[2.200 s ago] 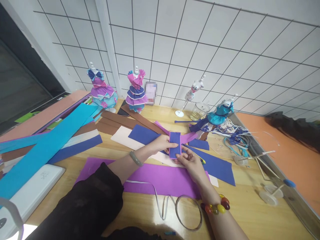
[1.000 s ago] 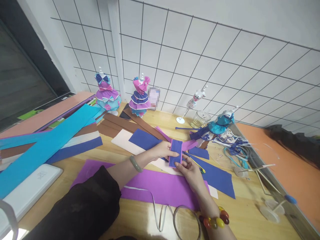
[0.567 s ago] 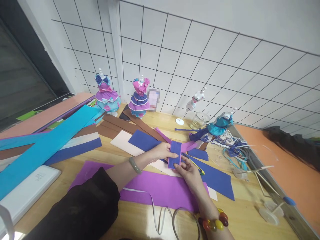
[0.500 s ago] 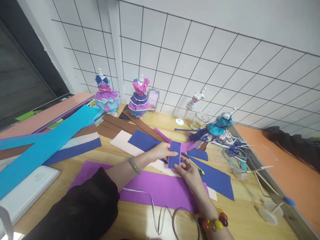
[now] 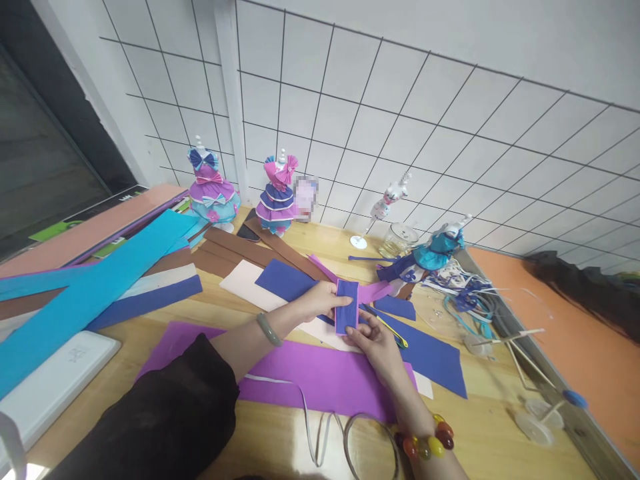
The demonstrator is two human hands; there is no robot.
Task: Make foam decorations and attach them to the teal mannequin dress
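Between my two hands is a small upright rectangle of dark blue paper or fabric with a purple border [image 5: 347, 308]. My left hand [image 5: 320, 301] pinches its left side, thumb lying across the front. At the lower right corner, my right hand [image 5: 375, 339] grips it between thumb and fingers. A yellow-and-black cutter [image 5: 397, 335] lies just behind my right hand. Beneath my forearms stretches a wide purple sheet [image 5: 310, 380]. Blue sheets [image 5: 435, 363] and a pale pink sheet [image 5: 243, 283] lie around the held piece.
Miniature dress forms in ruffled dresses stand at the back, one pink and purple [image 5: 278, 200]. A bare mannequin [image 5: 390, 199] leans near a glass jar [image 5: 399, 239]. Turquoise strips [image 5: 100, 287] and a white box [image 5: 60, 383] lie left. Tangled ribbons [image 5: 470, 303] and sticks [image 5: 517, 357] sit right.
Both hands keep the same hold on the bordered rectangle. It has shifted very slightly left and up in view, along with a small shift of the whole scene.
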